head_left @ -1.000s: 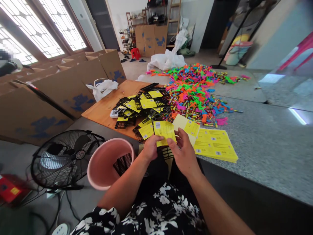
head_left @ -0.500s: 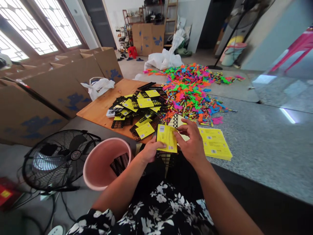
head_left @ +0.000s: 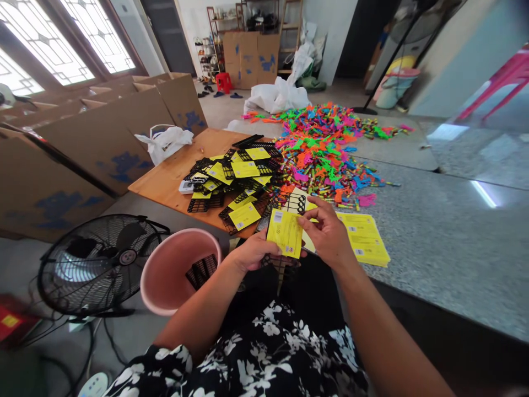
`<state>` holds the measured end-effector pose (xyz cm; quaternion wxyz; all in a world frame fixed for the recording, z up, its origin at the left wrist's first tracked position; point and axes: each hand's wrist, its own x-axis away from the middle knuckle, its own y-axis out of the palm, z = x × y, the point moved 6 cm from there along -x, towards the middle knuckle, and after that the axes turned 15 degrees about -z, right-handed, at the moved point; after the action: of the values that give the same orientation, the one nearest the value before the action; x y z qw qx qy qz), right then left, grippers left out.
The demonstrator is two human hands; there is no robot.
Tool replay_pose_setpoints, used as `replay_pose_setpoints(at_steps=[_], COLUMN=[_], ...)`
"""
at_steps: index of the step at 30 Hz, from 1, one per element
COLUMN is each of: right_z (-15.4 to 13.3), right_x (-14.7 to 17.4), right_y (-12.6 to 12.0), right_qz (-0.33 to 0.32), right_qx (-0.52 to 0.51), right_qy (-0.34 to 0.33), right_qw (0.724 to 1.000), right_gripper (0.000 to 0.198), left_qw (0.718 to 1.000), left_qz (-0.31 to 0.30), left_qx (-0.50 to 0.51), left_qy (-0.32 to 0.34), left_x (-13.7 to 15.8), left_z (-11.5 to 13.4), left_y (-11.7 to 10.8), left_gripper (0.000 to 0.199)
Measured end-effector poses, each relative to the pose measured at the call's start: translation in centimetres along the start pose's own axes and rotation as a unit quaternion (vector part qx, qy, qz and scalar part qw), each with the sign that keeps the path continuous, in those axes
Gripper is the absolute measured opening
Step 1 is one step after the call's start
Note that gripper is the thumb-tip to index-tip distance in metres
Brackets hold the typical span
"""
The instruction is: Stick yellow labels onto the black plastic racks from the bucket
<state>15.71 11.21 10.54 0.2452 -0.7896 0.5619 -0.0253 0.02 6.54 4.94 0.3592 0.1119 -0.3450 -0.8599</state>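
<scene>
A yellow printed card [head_left: 285, 234] lies against a black plastic grid frame [head_left: 296, 204] in front of my body. My left hand [head_left: 258, 249] is closed on the lower left of the card and frame, thumb on top. At the card's upper right, my right hand [head_left: 324, 231] pinches the edge between thumb and fingers. Part of the frame shows above the card and more black grid below it. Beyond my hands, a heap of black frames with yellow cards [head_left: 244, 216] covers part of the wooden table [head_left: 165, 182]. To the right sits a stack of yellow card sheets [head_left: 366, 237].
A pile of colourful plastic pieces [head_left: 322, 149] spreads beyond my hands. At left are a pink bucket [head_left: 165, 275] holding black frames, a floor fan [head_left: 103, 264] and large cardboard boxes [head_left: 111, 138]. A white plastic bag [head_left: 165, 144] rests at the table's far edge.
The card and frame have shifted slightly right, still held by both hands. My right hand's fingers have moved slightly along the card's upper right edge. The view has tilted a little.
</scene>
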Motion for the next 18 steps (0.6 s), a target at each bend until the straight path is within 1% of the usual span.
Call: replay_pose_setpoints(at_steps=[3, 5, 7, 10, 11, 12, 15, 16, 18], right_z=[1.8, 3.1, 4.0, 4.0, 3.8, 3.6, 3.2, 3.2, 3.4], right_x=[-0.1, -0.1, -0.2, 0.1, 0.2, 0.3, 1.0, 1.4, 2.1], right_y=[0.4, 0.7, 0.8, 0.8, 1.0, 1.5, 3.4, 3.9, 4.4], right_qz=[0.028, 0.041, 0.045, 0.037, 0.022, -0.008, -0.122, -0.146, -0.169], right_qx=[-0.076, -0.156, -0.226, -0.274, -0.276, -0.273, -0.262, -0.259, -0.259], right_qy=[0.050, 0.089, 0.118, 0.129, 0.132, 0.137, 0.160, 0.164, 0.162], right_qw=[0.995, 0.983, 0.966, 0.952, 0.952, 0.952, 0.944, 0.941, 0.937], right_gripper=[0.041, 0.050, 0.053, 0.051, 0.051, 0.051, 0.053, 0.053, 0.051], left_qw=[1.000, 0.999, 0.999, 1.000, 1.000, 1.000, 0.998, 0.996, 0.990], left_qz=[-0.015, -0.026, -0.032, -0.019, -0.011, -0.001, 0.062, 0.088, 0.134], left_qx=[0.014, 0.021, 0.021, 0.000, -0.006, -0.010, -0.020, -0.025, -0.031], left_qy=[0.001, -0.004, -0.011, -0.009, -0.011, -0.015, -0.019, -0.017, -0.009], left_x=[-0.1, -0.1, 0.0, 0.1, 0.0, -0.1, -0.6, -0.7, -0.8], left_z=[-0.3, -0.4, -0.4, -0.1, 0.0, -0.1, -0.3, -0.4, -0.3], left_y=[0.0, 0.1, 0.4, 0.6, 0.6, 0.6, 0.0, -0.3, -0.9], left_gripper=[0.064, 0.066, 0.062, 0.052, 0.052, 0.052, 0.051, 0.050, 0.046])
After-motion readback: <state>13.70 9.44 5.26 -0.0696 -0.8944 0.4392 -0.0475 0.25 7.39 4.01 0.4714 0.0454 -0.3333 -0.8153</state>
